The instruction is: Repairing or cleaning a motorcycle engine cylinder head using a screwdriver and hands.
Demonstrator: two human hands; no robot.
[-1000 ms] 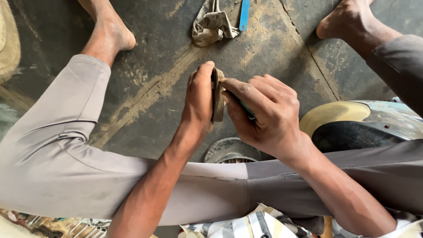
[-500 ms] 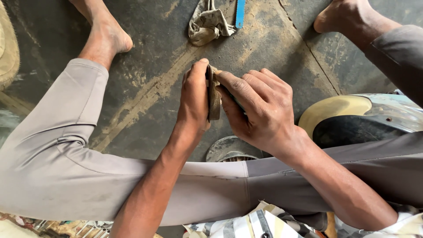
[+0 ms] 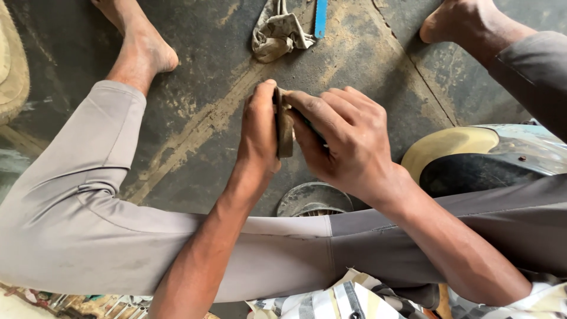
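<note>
At the bottom edge of the frame lies a heap of striped grey and cream cloth [image 3: 348, 301]. Just above it, the person's legs in light grey trousers [image 3: 88, 224] run across the frame. Over them, both forearms reach up to the middle, where the two hands meet. The left hand [image 3: 260, 127] is curled shut, its fingers pressed flat against the left face of a small flat brown wooden piece [image 3: 284, 127] held on edge. The right hand [image 3: 345, 145] is also closed, thumb and fingers pinching the piece from its right side; a thin dark object shows under its fingers, too hidden to tell what it is. Below the hands, a round grey metal disc [image 3: 313, 201] lies on the dark dusty floor [image 3: 195, 118]. At the right sits a curved yellow and black shell [image 3: 466, 156]. Farther off, a bare foot [image 3: 139, 44] rests upper left and another at upper right. At top centre lie a crumpled dirty rag [image 3: 277, 32] and a blue blade [image 3: 321, 16] just beside it.
</note>
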